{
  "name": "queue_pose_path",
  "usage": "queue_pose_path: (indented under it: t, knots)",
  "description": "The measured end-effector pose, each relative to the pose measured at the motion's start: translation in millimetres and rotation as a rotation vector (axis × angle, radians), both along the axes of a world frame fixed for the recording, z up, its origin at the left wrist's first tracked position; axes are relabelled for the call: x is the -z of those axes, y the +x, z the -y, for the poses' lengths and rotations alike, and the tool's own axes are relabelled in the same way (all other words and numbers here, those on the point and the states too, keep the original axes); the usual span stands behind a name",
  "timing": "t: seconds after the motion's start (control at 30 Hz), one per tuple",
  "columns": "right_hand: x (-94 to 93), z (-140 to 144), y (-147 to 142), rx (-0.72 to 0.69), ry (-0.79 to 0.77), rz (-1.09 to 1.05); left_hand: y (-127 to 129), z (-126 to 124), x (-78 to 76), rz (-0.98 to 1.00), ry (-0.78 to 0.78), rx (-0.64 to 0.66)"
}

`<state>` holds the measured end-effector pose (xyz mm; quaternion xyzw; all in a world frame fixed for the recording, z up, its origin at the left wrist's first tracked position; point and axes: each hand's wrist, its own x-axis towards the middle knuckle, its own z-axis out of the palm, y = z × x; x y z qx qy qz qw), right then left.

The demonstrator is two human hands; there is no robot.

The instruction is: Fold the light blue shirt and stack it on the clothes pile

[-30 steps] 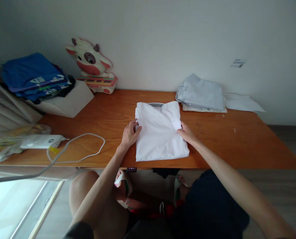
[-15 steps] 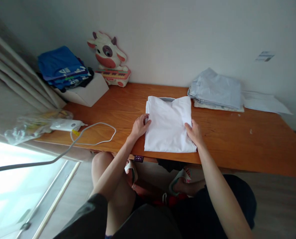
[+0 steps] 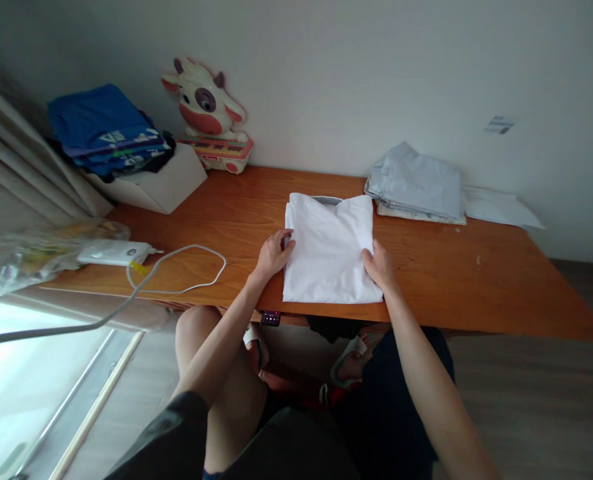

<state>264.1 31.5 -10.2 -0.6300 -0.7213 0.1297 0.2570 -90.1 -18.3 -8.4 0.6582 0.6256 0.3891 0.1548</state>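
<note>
Hands at a folded white shirt on a wooden table.
Left hand at 9 o'clock and right hand at 3 o'clock pinched its side edges; grey clothes lay at 2 o'clock.

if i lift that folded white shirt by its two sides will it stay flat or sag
Likely sag: the white shirt is thin cloth lying limp on the table, so the middle would probably droop between the left hand and right hand. It looks light. Its loose folds may well slip open, since nothing pins them.
</note>
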Motion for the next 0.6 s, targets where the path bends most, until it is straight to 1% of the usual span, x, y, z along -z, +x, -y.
queue_pose_path:
  t: [0.43,0.6]
  knots:
    - [1.7,-0.8,-1.7,0.031,-0.017,0.01,4.0,1.5,1.7,-0.046,0.023,0.015]
    - [0.5,-0.2,-1.9,0.03,-0.017,0.006,7.3,4.6,-0.7,-0.071,0.027,0.029]
